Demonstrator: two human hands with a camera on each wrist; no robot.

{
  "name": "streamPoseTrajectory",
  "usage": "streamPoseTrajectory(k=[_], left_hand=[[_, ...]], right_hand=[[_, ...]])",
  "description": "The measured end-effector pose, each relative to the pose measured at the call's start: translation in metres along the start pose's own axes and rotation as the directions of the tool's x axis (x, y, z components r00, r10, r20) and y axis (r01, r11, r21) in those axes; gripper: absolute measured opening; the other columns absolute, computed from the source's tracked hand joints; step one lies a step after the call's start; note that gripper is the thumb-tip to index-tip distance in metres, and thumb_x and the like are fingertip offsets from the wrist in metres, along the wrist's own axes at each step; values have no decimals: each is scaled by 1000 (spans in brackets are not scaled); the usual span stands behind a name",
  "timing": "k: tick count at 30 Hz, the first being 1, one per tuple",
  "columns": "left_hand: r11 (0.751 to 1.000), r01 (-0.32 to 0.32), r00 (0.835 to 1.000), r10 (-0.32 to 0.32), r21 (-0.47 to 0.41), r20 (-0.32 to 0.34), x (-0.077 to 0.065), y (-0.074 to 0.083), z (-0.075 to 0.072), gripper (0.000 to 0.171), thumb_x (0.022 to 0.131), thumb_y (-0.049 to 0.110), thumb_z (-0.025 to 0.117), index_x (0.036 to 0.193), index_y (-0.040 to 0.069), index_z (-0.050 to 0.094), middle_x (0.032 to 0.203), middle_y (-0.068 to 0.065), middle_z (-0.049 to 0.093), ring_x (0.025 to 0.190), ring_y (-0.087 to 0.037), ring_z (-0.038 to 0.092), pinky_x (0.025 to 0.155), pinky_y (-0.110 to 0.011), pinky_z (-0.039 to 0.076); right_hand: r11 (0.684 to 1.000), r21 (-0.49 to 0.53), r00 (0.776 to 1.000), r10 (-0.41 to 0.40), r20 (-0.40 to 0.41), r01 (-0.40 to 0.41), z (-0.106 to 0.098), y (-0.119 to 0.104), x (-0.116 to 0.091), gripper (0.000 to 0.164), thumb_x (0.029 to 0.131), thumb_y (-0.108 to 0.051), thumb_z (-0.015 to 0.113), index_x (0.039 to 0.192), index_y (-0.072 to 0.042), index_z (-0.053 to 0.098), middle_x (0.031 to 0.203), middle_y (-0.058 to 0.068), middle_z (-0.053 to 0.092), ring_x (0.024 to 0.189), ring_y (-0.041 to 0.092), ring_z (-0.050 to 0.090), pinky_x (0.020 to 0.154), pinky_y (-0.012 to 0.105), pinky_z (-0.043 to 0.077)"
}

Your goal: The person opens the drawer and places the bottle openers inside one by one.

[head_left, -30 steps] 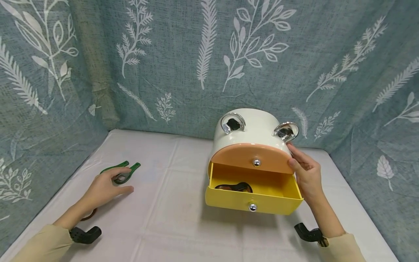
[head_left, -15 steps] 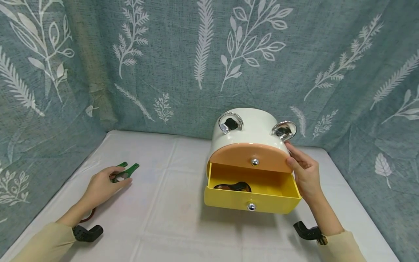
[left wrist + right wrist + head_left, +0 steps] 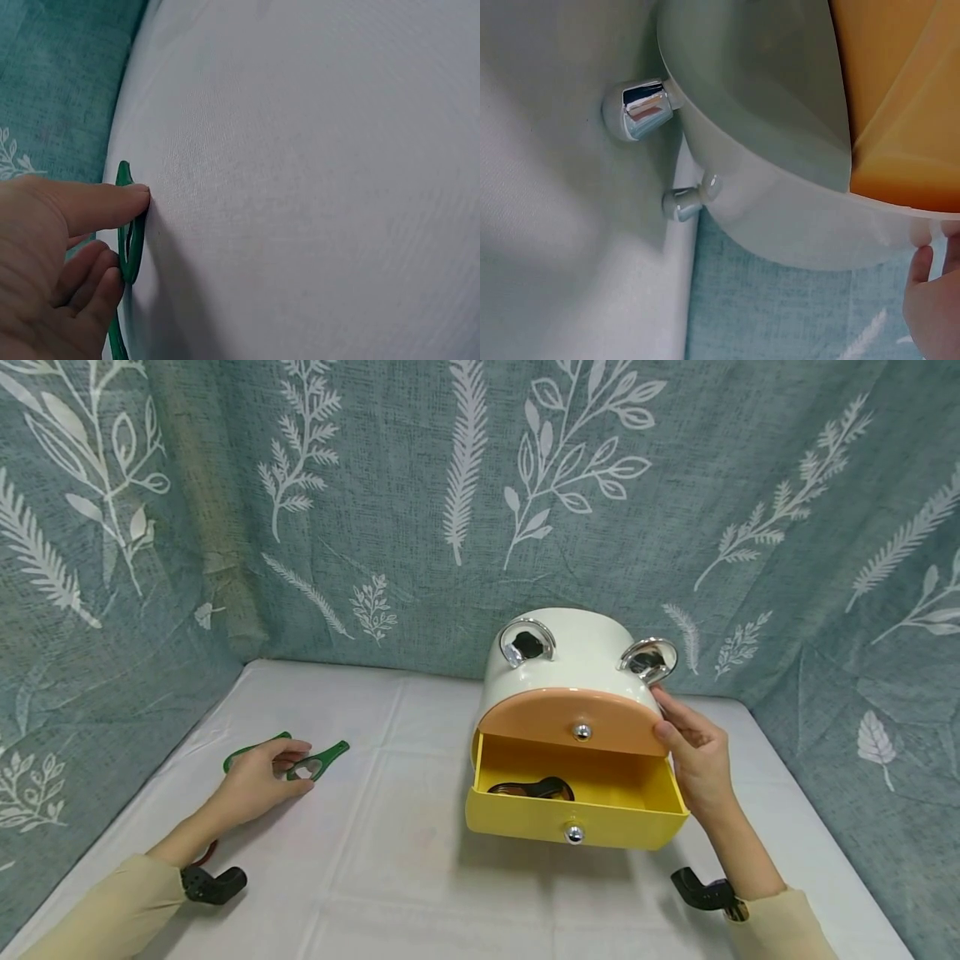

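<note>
My left hand (image 3: 258, 781) pinches a small green magnifying glass (image 3: 327, 758) between thumb and fingers, low over the white table. In the left wrist view the magnifying glass (image 3: 131, 251) shows edge-on. A second green one (image 3: 234, 760) lies behind the hand, partly hidden by it. On the right, a white animal-shaped drawer box (image 3: 573, 647) has its yellow lower drawer (image 3: 525, 817) pulled out. My right hand (image 3: 701, 764) holds the box's right side, thumb by the orange upper drawer (image 3: 532, 714). A black-handled item (image 3: 551, 787) lies in the yellow drawer.
A dark red curved item (image 3: 205, 853) is partly hidden by my left wrist. Blue-green leaf-patterned curtains (image 3: 420, 510) enclose the white tabletop (image 3: 397, 877) at the back and sides. Two silver knobs (image 3: 636, 111) project from the white box in the right wrist view.
My left hand has closed on one green magnifying glass and shifted it right, apart from the other green one. My right hand and the drawer box stay in place.
</note>
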State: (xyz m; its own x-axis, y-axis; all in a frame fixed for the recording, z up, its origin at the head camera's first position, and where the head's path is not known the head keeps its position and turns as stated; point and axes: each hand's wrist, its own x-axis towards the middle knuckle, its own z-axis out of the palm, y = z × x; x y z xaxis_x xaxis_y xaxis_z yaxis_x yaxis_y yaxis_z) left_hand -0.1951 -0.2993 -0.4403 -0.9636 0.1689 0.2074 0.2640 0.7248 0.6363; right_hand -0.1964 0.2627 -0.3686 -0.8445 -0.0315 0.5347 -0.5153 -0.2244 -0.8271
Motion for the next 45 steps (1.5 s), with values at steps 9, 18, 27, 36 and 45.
streamPoseTrajectory(k=[9,18,27,36,45], left_hand=[[999,27,1000,-27,18,7,1,3,3,53,83,14,81,124,-10,58,118,-28,61,106,-44,59,88,-54,50],[1000,24,1000,-23,-4,19,1,5,1,56,79,9,83,126,-7,58,114,-24,63,96,-36,63,75,-42,54],[999,22,1000,-22,-34,-14,0,5,0,57,73,13,89,122,-1,63,108,-18,66,85,-26,65,64,-28,53],[998,31,1000,-31,-48,5,-6,5,0,58,78,20,86,126,0,61,112,-16,64,91,-28,63,70,-30,53],[996,10,1000,-11,-86,-8,-10,10,0,55,80,18,85,125,-2,60,107,-13,66,92,-26,65,72,-23,54]], right_hand=[[1000,0,1000,-7,-16,7,0,0,0,39,96,3,61,133,10,53,136,8,58,130,20,48,105,27,40],[1000,-5,1000,-6,-16,6,-1,0,-2,39,96,3,60,134,10,53,135,8,58,129,19,50,103,26,42],[1000,-16,1000,-8,-26,7,-2,-1,-1,39,96,3,60,133,10,53,136,8,58,130,19,48,105,26,40],[1000,-4,1000,-11,-15,11,-3,1,-1,39,96,2,61,134,9,54,136,8,57,130,19,49,104,27,41],[1000,-11,1000,-5,-17,5,-1,1,2,39,96,1,61,133,9,54,136,8,58,129,20,50,103,27,42]])
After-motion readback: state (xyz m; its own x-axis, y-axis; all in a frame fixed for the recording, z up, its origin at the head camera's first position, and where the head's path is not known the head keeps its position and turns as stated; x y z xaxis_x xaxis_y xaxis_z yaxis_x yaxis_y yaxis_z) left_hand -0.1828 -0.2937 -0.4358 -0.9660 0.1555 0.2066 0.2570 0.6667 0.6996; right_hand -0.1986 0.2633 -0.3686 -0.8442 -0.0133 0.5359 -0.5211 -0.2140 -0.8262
